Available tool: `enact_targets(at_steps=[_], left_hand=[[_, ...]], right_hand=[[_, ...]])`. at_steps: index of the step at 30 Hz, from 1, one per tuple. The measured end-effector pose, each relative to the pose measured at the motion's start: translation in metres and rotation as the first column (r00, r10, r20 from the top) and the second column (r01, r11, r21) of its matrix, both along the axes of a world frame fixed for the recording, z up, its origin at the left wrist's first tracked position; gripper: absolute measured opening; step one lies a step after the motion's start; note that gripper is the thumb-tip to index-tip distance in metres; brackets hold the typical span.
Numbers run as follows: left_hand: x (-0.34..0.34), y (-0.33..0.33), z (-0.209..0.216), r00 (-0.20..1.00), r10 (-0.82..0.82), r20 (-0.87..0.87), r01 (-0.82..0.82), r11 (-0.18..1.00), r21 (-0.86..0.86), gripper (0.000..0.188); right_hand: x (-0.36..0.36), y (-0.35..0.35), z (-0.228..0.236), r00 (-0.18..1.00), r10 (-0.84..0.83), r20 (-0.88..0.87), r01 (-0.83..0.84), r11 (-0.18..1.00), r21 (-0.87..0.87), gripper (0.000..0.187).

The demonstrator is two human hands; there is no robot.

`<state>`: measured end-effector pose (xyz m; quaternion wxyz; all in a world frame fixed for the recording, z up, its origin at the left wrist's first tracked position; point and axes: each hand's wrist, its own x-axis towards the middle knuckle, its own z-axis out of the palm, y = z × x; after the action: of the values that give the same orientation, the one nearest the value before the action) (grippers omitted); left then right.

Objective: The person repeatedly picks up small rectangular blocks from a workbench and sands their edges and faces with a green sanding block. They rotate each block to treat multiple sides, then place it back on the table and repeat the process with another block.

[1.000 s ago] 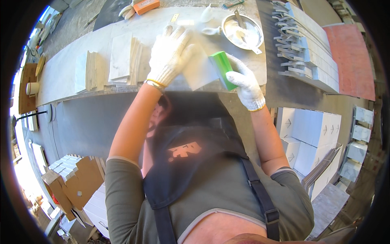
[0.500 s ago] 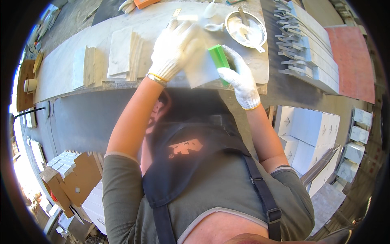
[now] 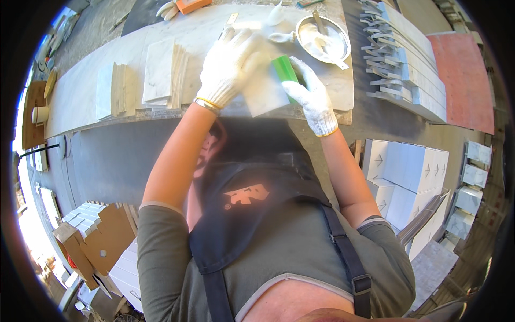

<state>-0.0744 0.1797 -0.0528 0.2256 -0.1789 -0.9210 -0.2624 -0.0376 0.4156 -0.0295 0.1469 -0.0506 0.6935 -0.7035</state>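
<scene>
Both of my hands wear white knitted gloves. My left hand lies over the left part of a pale marble tile, fingers stretched toward the far side of the bench and slightly blurred. My right hand grips a green rectangular block at the tile's right edge. Whether the block's underside touches the tile is hidden. Beyond them stands a round metal pan with white paste and a spatula in it. Beside the pan lies a white bulb-shaped piece.
On the bench's left stand two stacks of thin marble tiles, a larger one and a smaller one. At right are long pale slabs with several strips along them. An orange block sits at the far edge. White boxes stand lower right.
My right hand and the green block have shifted slightly left, toward my left hand. My left hand and the tile stay nearly in place.
</scene>
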Motion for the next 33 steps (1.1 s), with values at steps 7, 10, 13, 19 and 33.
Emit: enact_targets(at_steps=[7, 10, 13, 19, 33], left_hand=[[0.002, -0.001, -0.003, 0.999, 0.033, 0.001, -0.033, 0.999, -0.028, 0.045], [-0.001, 0.000, -0.003, 1.000, -0.001, -0.002, 0.001, 1.000, -0.011, 0.045], [-0.003, 0.000, -0.001, 1.000, 0.005, -0.014, -0.005, 0.999, -0.032, 0.045], [0.002, 0.000, 0.000, 0.999, 0.031, 0.032, -0.030, 0.999, -0.018, 0.045], [0.004, 0.002, 0.006, 0.999, 0.019, 0.040, -0.019, 1.000, -0.005, 0.043]], right_hand=[[0.019, 0.013, 0.007, 1.000, 0.001, 0.004, 0.000, 1.000, -0.025, 0.073], [0.019, 0.003, -0.001, 0.996, -0.019, -0.085, 0.022, 0.999, 0.037, 0.073], [0.001, -0.009, -0.007, 0.997, -0.075, 0.033, 0.075, 0.997, -0.001, 0.076], [0.021, 0.009, 0.009, 1.000, -0.016, -0.020, 0.016, 1.000, -0.017, 0.075], [0.028, 0.004, 0.011, 0.998, -0.061, 0.022, 0.064, 0.974, -0.217, 0.072]])
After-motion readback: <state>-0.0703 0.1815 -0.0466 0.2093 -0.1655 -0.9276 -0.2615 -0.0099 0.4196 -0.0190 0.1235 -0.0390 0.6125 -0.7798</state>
